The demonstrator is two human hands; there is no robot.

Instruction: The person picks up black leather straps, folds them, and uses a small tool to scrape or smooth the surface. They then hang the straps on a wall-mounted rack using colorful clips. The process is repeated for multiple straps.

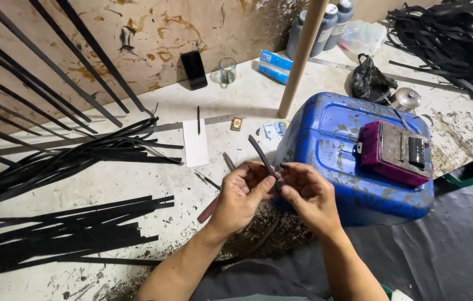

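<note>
On the stained white table (136, 184), at the far left, flat black strips (63, 234) lie in loose fans, with a white paper slip (195, 144) just right of them. Near the middle, the left hand (240, 195) pinches a narrow black strip (261, 156) between thumb and fingers; the strip rises tilted away to the left. The right hand (310, 195) grips the same strip just beside it, fingers closed. Right of the hands sits a scuffed blue plastic canister (337, 139) carrying a maroon box-shaped tool (395, 153).
</note>
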